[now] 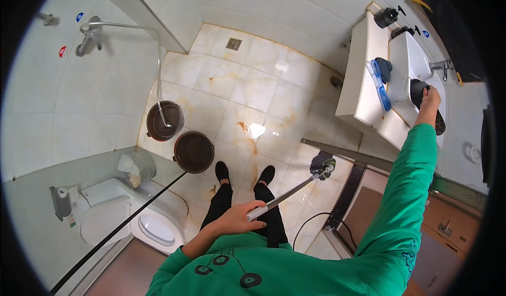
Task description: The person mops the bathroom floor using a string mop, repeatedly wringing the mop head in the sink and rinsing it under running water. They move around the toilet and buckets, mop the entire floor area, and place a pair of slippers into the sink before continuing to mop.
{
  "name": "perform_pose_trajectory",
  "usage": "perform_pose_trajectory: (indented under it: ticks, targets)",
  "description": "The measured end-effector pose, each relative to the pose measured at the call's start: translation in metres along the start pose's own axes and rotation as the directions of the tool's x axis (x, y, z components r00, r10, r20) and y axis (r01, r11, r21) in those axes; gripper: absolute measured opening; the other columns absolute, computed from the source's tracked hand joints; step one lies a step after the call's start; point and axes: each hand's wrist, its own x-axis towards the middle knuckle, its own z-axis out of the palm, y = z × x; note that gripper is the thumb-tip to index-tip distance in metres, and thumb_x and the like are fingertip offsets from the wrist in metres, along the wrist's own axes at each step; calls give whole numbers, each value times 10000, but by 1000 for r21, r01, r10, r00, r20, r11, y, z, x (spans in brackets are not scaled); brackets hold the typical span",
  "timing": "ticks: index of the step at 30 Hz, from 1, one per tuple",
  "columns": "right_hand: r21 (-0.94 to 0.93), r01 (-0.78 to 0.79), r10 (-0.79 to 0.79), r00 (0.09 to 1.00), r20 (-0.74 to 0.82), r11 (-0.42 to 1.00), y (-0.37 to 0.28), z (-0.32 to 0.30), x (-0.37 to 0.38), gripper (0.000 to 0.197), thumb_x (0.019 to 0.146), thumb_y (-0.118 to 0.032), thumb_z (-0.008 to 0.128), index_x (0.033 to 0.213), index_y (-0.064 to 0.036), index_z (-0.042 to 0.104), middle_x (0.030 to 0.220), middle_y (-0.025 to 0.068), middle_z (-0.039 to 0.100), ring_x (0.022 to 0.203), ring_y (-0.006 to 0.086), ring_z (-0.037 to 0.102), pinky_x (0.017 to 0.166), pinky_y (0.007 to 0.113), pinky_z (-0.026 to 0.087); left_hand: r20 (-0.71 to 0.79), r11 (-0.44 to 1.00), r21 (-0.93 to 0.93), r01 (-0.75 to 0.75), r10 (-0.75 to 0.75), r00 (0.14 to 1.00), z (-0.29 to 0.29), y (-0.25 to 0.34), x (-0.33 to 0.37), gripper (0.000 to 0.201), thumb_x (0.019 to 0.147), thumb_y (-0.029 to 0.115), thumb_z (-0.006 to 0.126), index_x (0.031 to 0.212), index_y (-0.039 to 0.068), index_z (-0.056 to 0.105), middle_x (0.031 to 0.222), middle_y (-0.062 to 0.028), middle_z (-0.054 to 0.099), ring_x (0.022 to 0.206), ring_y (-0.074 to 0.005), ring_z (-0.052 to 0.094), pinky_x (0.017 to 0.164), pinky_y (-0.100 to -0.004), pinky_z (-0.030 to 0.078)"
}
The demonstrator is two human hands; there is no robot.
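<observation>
My left hand [238, 219] is closed around the end of the pale grey handle of a mop [289, 193]. The handle slopes away to the right, down to a dark, shaggy mop head [320, 165] resting by the doorway. My right arm stretches out to the washbasin [419, 59]. There, my right hand [431, 99] grips a dark, rounded thing [419, 90] at the basin's near side, its kind not clear; a dark part also shows beyond the wrist. On the counter beside it lie a blue-and-white brush [380, 88] and a crumpled dark grey thing [385, 69].
Two brown buckets [194, 153] stand left of my feet, a shower hose hanging into the farther one. Below them are a toilet [155, 230] and a thin black bar [121, 226]. Dark pump bottles [386, 18] stand on the counter. A black cable [316, 215] loops near the doorway.
</observation>
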Motion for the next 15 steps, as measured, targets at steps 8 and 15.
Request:
perform_pose_trajectory:
  ticks: [8,15]
  targets:
    - [-284,672,-709,704,-44,684,-32,19,-197,201,783,-5,623,966,43,691,952,156,702,858,233,663,797,320,511,-166,942,57,-330,335,928,13,6,16,417,820,164,719,1205,49,607,910,-84,578,829,-206,599,753,-299,471]
    - [-166,710,-282,467,838,684,142,-121,-446,313,832,109,453,1062,-25,618,986,127,631,911,240,609,863,332,482,-164,790,25,-612,607,777,17,3,39,112,779,20,692,763,25,581,955,-95,617,989,-292,631,964,-425,458]
